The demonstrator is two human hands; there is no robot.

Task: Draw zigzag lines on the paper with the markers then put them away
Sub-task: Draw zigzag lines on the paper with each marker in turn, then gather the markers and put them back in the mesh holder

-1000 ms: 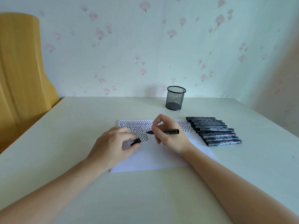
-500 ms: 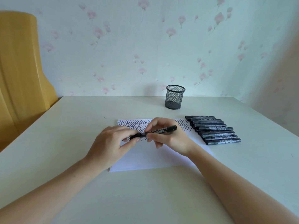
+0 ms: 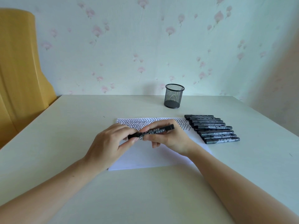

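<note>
my right hand [image 3: 169, 138] grips the barrel of a black marker [image 3: 155, 131], held level just above the paper [image 3: 145, 157]. my left hand [image 3: 111, 143] pinches its cap end between thumb and fingers. nine more markers [image 3: 213, 129] lie in a row just right of the paper. the mesh pen cup [image 3: 174, 96] stands upright behind them on the table [image 3: 64, 126].
</note>
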